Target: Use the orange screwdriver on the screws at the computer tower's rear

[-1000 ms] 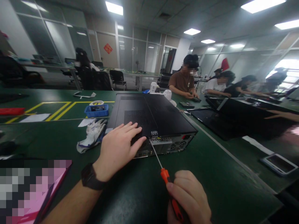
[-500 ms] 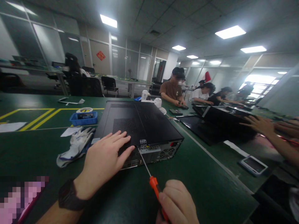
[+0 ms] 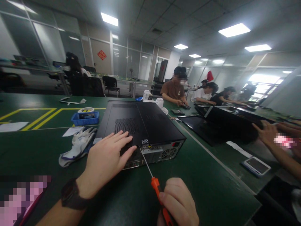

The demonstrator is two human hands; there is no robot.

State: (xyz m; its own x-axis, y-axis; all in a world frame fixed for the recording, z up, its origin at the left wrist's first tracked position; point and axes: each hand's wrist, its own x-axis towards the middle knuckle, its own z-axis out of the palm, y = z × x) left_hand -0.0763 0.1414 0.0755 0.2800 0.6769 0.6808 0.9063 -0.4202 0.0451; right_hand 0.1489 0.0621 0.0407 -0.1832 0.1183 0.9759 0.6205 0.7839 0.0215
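A black computer case [image 3: 162, 124] lies on its side on the green table, its back panel with a fan grille turned toward me. My left hand [image 3: 109, 157] rests flat on the case's top near the rear edge, fingers spread. Wrapped in my right hand [image 3: 180, 201] is an orange-handled screwdriver [image 3: 155, 183]. Its thin shaft points up and away, and the tip meets the rear edge of the case just right of my left thumb. The screw or slot at the tip is too small to make out.
Left of the case are work gloves [image 3: 81, 144], a blue bin [image 3: 85, 118] and a tape roll [image 3: 86, 110]. To the right lie a phone-like device [image 3: 256, 165], a white strip [image 3: 238, 149] and another opened black case [image 3: 231, 122], with a co-worker's hand [image 3: 268, 133] beside it.
My hands and the screwdriver keep nearly the same places on the case. The co-worker's hand at the right has shifted slightly rightward. The view has moved a little.
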